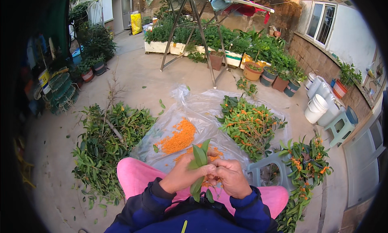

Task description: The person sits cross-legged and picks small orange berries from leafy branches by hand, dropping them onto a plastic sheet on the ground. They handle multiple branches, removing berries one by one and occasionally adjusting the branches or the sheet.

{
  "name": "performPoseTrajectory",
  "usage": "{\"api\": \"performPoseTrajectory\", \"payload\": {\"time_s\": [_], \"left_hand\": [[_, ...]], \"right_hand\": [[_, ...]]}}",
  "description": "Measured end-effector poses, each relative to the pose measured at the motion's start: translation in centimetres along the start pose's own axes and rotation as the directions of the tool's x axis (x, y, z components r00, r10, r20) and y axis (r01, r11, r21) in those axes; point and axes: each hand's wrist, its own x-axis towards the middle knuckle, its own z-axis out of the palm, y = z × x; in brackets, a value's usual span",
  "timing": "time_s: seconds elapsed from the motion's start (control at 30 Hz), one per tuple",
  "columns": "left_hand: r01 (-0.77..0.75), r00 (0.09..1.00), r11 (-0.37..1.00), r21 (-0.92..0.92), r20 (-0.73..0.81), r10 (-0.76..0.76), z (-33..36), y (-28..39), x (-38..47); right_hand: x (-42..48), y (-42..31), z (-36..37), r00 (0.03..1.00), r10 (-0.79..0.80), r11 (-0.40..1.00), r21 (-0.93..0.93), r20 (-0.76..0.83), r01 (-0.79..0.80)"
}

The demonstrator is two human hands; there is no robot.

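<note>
My left hand [187,173] grips a leafy green sprig [199,157] between thumb and fingers, its leaves sticking out above and below. My right hand [229,176] meets it at the fingertips; the fingers are bent close to the stem, and whether they pinch a blossom is hidden. Beneath both hands a clear plastic sheet [209,133] is spread on the ground. Small orange osmanthus-like blossoms [178,137] lie heaped on it, with more partly behind my hands. To the right on the sheet sits a pile of branches bearing orange blossoms [251,120].
A heap of green cuttings [103,148] lies at left. By my right knee stand a plastic stool [268,166] and flowering branches [306,160]. Ahead is a metal drying rack [198,23] before planter boxes [157,47]. White buckets [316,108] line the right wall.
</note>
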Motion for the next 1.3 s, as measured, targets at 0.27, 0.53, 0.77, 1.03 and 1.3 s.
{"api": "performPoseTrajectory", "payload": {"time_s": [0.27, 0.53, 0.77, 1.03, 1.3], "left_hand": [[-0.068, 0.977, 0.995, -0.070, -0.206, 0.052, 0.0, -2.2, 0.0], [-0.060, 0.972, 0.987, -0.150, -0.235, 0.023, 0.2, -2.5, -0.4], [0.153, 0.968, 0.968, -0.200, -0.165, -0.188, -0.1, -1.6, -0.8], [0.090, 0.947, 0.936, -0.340, -0.262, -0.187, 0.4, -2.7, -0.7], [0.070, 0.966, 0.920, -0.385, -0.204, -0.158, 0.0, -4.4, -0.8]], "right_hand": [[0.0, 0.7, 0.7, 0.998, -0.042, 0.997, -0.060, -0.040, 0.039], [0.3, 0.8, 1.0, 0.992, -0.071, 0.988, -0.142, -0.100, 0.057], [0.3, 1.4, 0.9, 0.985, -0.115, 0.988, -0.116, -0.130, 0.100], [0.2, 1.0, 1.3, 0.986, -0.021, 0.999, -0.039, -0.167, 0.015], [0.4, 1.3, 1.3, 0.992, 0.008, 0.999, -0.044, -0.129, -0.013]]}}
